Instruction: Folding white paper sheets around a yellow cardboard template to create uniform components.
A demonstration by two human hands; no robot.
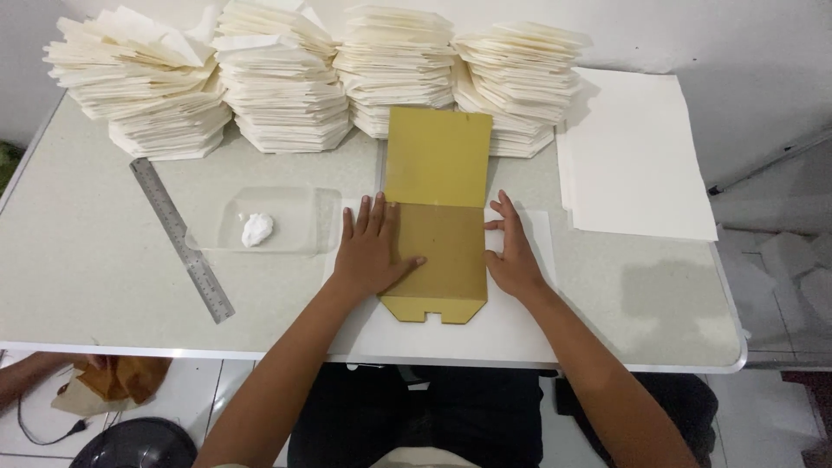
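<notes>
A yellow-brown cardboard template [438,208] lies on a white paper sheet [520,325] at the table's front middle. Its upper half stands tilted up and its lower half lies flat, with a notched bottom edge. My left hand [371,250] presses flat on the left side of the lower half, fingers spread. My right hand [511,251] rests at the template's right edge, fingertips touching it and the paper beneath.
Several tall stacks of folded cream paper [286,78] line the back of the grey table [78,260]. A steel ruler [180,238] lies at left beside a clear plastic tray [299,217] holding a white lump. Flat white sheets [637,152] lie at right.
</notes>
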